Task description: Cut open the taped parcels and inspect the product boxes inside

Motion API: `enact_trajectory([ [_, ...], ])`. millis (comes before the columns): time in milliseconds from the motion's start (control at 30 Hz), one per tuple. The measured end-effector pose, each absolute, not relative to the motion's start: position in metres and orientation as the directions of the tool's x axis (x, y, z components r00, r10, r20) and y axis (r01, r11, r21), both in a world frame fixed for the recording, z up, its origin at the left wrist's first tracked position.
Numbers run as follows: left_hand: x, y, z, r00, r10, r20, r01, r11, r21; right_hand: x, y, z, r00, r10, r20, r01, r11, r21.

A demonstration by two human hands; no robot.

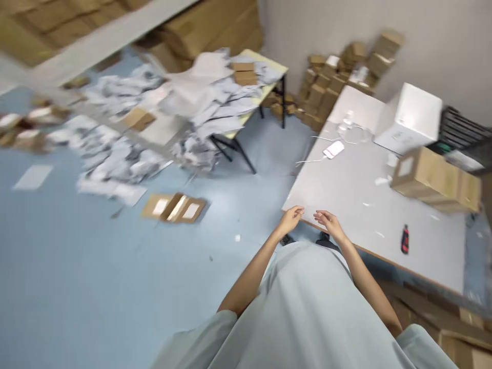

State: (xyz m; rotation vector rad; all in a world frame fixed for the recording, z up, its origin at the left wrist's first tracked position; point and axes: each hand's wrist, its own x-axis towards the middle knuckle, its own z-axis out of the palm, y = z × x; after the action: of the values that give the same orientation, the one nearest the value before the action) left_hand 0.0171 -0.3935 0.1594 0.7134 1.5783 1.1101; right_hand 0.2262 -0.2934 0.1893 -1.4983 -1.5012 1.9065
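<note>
My left hand (291, 220) is at the near left corner of the white table (346, 189), its fingers bent close together; whether something small is between them is too blurred to tell. Just to its right, my right hand (329, 223) is over the table's front edge with its fingers apart and nothing in them. The two hands do not touch. On the table, a red and black tool (405, 239) lies to the right of my hands. Farther back lies a small white device (333, 149) with a white cable.
A white box (409, 119) and brown cartons (436, 179) stand on the table's right side. More cartons (326, 87) are stacked by the wall. Grey packages cover a yellow table (265, 66) and the floor at the left. Flattened cardboard (175, 207) lies on the blue floor.
</note>
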Motion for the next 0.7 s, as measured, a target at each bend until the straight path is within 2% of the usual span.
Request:
enact_trajectory([
  [200,0.099,-0.304,0.174,-0.049,0.928,-0.370,-0.018,0.369,0.929,0.358,-0.273,0.207,-0.069,0.885,-0.461,0.101,-0.454,-0.885],
  [400,0.212,-0.231,0.194,0.036,0.946,-0.321,0.034,0.320,0.947,0.485,-0.235,0.195,0.101,0.917,-0.387,0.000,-0.389,-0.921],
  [567,0.322,-0.167,0.200,0.080,0.941,-0.328,0.083,0.322,0.943,0.588,-0.176,0.187,0.231,0.940,-0.249,0.108,-0.279,-0.954],
  [700,0.404,-0.113,0.208,0.111,0.947,-0.301,0.124,0.288,0.950,0.674,-0.098,0.196,0.276,0.959,-0.061,0.408,-0.174,-0.896],
])
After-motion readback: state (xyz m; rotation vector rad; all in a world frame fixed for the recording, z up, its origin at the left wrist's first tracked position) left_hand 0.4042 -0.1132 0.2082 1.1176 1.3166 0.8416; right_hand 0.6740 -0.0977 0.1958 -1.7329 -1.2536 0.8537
